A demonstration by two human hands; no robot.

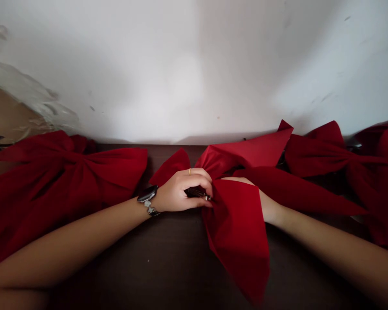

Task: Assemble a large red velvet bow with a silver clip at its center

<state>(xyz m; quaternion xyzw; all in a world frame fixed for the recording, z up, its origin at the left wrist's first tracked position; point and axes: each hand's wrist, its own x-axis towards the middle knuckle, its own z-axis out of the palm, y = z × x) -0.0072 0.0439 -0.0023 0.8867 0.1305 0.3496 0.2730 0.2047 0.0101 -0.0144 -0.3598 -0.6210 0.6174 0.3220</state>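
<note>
In the middle of the view, my left hand is closed around a small black tool with a shiny metal tip; most of it is hidden in the palm. The tip meets the gathered middle of a large red fabric bow. From the right, my right hand reaches behind the bow's near flap and supports the gathered part; its fingers are hidden by the fabric. One flap hangs toward me over the table, and other red folds spread out behind the hands.
On the left lies a finished-looking red bow, with clear plastic wrap and brown cardboard behind it. More red bows lie on the right. A white wall rises behind the dark table.
</note>
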